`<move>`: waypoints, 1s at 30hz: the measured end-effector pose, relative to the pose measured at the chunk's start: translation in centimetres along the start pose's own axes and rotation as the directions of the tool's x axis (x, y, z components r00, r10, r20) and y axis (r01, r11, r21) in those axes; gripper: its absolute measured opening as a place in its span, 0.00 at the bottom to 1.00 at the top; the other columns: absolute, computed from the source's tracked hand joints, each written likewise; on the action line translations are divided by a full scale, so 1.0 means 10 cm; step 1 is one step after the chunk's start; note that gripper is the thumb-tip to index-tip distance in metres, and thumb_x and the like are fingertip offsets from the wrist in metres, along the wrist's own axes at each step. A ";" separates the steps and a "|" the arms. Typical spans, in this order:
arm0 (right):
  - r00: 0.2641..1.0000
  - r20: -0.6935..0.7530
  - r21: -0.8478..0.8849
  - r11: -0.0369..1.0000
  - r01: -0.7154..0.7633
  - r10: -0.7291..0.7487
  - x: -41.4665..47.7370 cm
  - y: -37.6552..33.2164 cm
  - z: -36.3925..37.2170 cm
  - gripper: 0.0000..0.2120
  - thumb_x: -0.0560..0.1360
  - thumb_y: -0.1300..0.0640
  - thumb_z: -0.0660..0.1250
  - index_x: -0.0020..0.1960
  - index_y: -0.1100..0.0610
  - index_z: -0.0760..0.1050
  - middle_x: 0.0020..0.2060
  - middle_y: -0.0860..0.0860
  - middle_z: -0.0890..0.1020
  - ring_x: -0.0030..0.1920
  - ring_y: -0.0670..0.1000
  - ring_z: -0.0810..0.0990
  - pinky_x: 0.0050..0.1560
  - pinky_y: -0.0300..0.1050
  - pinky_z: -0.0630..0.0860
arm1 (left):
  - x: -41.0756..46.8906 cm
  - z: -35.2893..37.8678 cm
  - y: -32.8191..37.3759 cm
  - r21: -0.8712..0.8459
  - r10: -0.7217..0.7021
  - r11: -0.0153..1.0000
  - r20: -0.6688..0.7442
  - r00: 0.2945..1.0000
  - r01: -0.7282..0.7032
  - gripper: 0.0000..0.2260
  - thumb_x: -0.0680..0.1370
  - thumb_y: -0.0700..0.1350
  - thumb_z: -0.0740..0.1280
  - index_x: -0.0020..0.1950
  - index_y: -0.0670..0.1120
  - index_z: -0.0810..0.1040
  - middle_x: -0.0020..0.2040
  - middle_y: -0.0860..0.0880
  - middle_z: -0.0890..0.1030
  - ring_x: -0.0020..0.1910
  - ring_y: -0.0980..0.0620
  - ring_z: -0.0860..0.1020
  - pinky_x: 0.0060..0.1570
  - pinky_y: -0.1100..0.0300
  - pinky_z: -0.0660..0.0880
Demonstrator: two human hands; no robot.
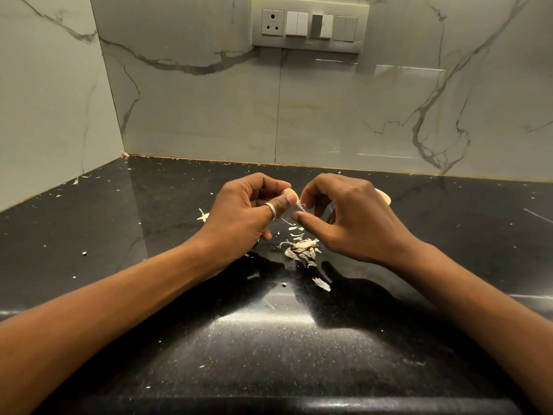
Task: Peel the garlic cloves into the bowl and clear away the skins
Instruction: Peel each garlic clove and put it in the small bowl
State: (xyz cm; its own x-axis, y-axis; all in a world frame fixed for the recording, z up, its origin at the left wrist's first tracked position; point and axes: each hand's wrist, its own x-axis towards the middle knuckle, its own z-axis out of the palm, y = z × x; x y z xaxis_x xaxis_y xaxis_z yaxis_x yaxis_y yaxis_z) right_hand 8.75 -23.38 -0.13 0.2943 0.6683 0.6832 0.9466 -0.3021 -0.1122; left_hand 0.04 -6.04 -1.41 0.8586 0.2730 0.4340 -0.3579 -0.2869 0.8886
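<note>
Work surface: black polished stone countertop (149,235), speckled and glossy – it mirrored the wall and showed the shadows of both forearms.
Room: a corner of pale marble-look wall tiles (209,115) with grey veins; a switch panel (309,23) with one socket sat high on the back wall.
Left hand (242,217): fingers curled, thumb and fingertips gripping a garlic clove (288,193); a metal ring (270,208) sat on the thumb.
Right hand (350,217): fingers curled, forefinger and thumb pinching a thin strip of skin (300,206) that hung from the clove.
Clove position: held above the counter, between the two hands, just over the heap of skins.
Loose skins (302,248): a small heap on the counter below and between the hands, with single flakes just beside it and fine scraps scattered well apart across the stone.
Hidden or unclear: a pale rounded object (384,196) showed behind the right hand, mostly covered – its identity could not be told. The left palm and most of the clove were concealed by fingers. The near edge of the counter was cut off.
Materials: skins papery, off-white, curled; clove smooth and cream-coloured, tapering to a point; tiles glossy and flat.
</note>
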 end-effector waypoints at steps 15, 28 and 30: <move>0.997 -0.041 0.086 0.995 -0.056 0.060 0.01 0.04 0.02 0.05 0.74 0.60 0.75 0.43 0.56 0.80 0.35 0.45 0.81 0.35 0.46 0.79 0.37 0.46 0.76 | -0.01 -0.01 0.00 -0.003 -0.036 0.999 0.029 0.999 0.036 0.06 0.77 0.43 0.73 0.52 0.44 0.83 0.36 0.55 0.81 0.26 0.61 0.75 0.25 0.68 0.71; 0.994 0.029 0.251 0.962 -0.107 0.103 0.02 0.04 0.01 0.03 0.76 0.63 0.74 0.46 0.59 0.81 0.36 0.48 0.82 0.37 0.49 0.79 0.39 0.40 0.75 | 0.02 -0.03 -0.01 -0.040 -0.074 0.996 0.070 0.995 0.077 0.08 0.80 0.40 0.69 0.58 0.41 0.81 0.33 0.58 0.81 0.26 0.62 0.75 0.24 0.70 0.69; 0.994 0.048 0.297 0.948 -0.113 0.103 0.02 0.04 0.00 0.03 0.76 0.64 0.74 0.46 0.60 0.80 0.35 0.49 0.82 0.37 0.47 0.79 0.39 0.38 0.75 | 0.02 -0.04 -0.01 -0.044 -0.083 0.995 0.074 0.994 0.087 0.08 0.81 0.41 0.68 0.59 0.42 0.81 0.33 0.58 0.81 0.26 0.62 0.75 0.24 0.69 0.70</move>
State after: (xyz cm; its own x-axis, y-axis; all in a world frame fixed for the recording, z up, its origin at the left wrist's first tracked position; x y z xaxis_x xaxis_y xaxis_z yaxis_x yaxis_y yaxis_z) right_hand 9.16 -23.37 -0.02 0.3961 0.6653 0.6328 0.9036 -0.1602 -0.3973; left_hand 0.14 -5.58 -1.32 0.9100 0.2276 0.3465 -0.2980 -0.2218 0.9284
